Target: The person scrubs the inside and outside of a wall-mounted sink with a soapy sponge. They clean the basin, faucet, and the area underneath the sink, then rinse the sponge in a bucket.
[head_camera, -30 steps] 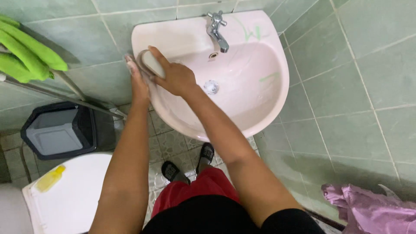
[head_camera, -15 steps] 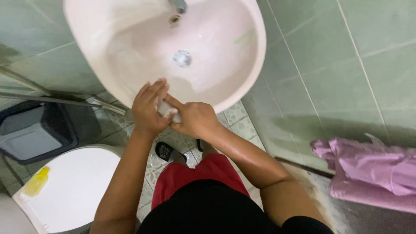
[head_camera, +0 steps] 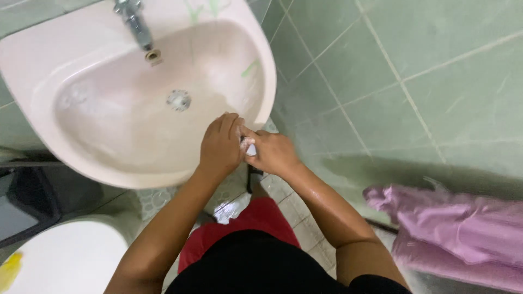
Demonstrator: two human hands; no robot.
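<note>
My left hand (head_camera: 220,144) and my right hand (head_camera: 273,153) are pressed together over the front right rim of a pale pink washbasin (head_camera: 49,60). A small white piece of soap (head_camera: 250,148) shows between the fingertips, with both hands closed around it. My right forearm looks wet. The basin bowl is wet, with a round metal drain (head_camera: 178,100) in its middle and a chrome tap (head_camera: 133,24) at the back.
Green tiles cover the wall (head_camera: 414,76) on the right. A pink cloth (head_camera: 452,228) lies at the lower right. A white toilet lid (head_camera: 65,256) with a yellow item (head_camera: 8,270) sits at the lower left, beside a dark bin (head_camera: 27,198).
My hands left the basin's left rim and came together at its front edge, then shifted right. The view dropped closer to the basin.
</note>
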